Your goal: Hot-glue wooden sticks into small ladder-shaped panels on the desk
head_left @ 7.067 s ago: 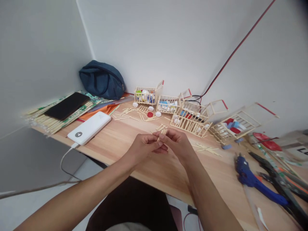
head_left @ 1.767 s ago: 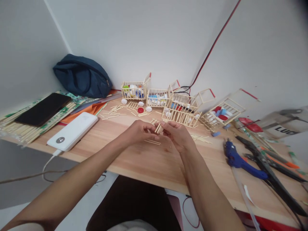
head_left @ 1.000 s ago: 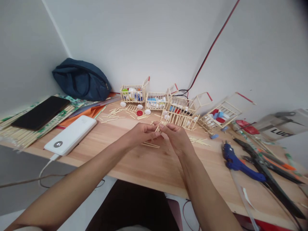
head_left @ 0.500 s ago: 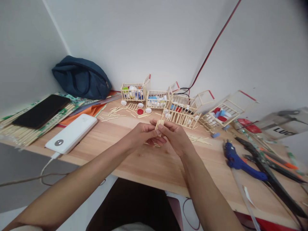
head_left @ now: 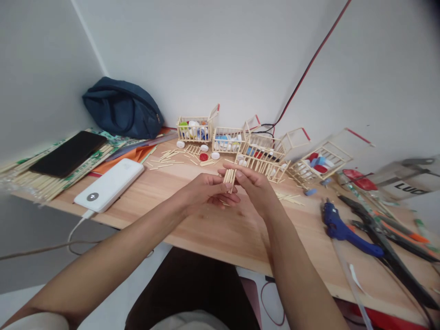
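A small bundle of short wooden sticks (head_left: 229,178) is held between my two hands above the middle of the table. My left hand (head_left: 206,190) grips it from the left, its thumb lying across the sticks. From the right, my right hand (head_left: 252,183) closes on the same bundle with thumb and fingers. Behind the hands stand several miniature stick-built shopping carts, among them one cart (head_left: 194,128) with white wheels and one cart (head_left: 319,160) at the right, both filled with coloured pieces. Loose cut sticks (head_left: 167,159) lie to the left of the hands.
On the left are a white power bank (head_left: 110,184) with a cable, a black phone (head_left: 68,153) on packs of long sticks, and a blue bag (head_left: 123,107). A blue glue gun (head_left: 347,231) and black-handled tools (head_left: 378,233) lie right. A red bottle cap (head_left: 203,156) sits near the carts.
The camera view has shifted slightly. My left thumb and fingers have eased down the bundle, so more of the sticks shows. Both hands still hold it.
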{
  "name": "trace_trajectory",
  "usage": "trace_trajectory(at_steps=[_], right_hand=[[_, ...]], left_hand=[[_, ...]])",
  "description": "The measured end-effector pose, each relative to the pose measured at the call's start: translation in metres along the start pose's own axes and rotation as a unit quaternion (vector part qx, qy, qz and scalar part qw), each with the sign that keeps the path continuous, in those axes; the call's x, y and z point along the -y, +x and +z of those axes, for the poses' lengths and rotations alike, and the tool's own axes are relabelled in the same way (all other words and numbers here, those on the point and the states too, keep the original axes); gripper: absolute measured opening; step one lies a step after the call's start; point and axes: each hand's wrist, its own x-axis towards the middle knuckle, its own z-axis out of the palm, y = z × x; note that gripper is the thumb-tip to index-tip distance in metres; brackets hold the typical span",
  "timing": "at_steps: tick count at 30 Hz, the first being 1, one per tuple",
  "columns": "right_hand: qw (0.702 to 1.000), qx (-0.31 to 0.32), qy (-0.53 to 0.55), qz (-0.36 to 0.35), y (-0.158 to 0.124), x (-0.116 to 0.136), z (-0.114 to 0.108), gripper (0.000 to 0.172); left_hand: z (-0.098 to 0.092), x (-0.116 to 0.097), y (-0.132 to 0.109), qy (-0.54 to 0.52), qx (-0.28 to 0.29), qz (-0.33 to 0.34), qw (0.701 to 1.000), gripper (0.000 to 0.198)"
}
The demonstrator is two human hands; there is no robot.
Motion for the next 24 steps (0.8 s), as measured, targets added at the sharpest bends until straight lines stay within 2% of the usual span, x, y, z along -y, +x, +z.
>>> trace_trajectory(at_steps=[5,12,17,19,22,24], right_hand=[[1.0,0.008,0.027,0.007,-0.0014,0.0006,-0.0008,0.032],[0.998,0.009,0.06,0.01,-0.0016,-0.0004,-0.0005,0.03],[1.0,0.016,0.009,-0.004,-0.001,-0.0009,-0.0035,0.035],[0.998,0.04,-0.044,-0.036,-0.0008,-0.0003,-0.0042,0.045],[0.976,0.068,-0.175,-0.107,-0.0008,0.0008,-0.0013,0.081],[0.956,0.059,-0.25,-0.141,-0.0008,0.0008,0.0024,0.09]], left_hand=[[0.0015,-0.0032,-0.0015,-0.016,0.024,-0.028,0.999,0.035],[0.0039,-0.0055,-0.0005,-0.031,0.031,-0.037,0.998,0.036],[0.005,-0.0074,-0.0018,-0.027,0.025,-0.029,0.999,0.033],[0.0028,-0.0074,-0.0027,-0.023,0.015,-0.015,1.0,0.033],[-0.002,-0.0067,-0.0038,-0.018,-0.006,0.004,1.0,0.031],[-0.0041,-0.0062,-0.0043,-0.015,-0.011,0.007,1.0,0.029]])
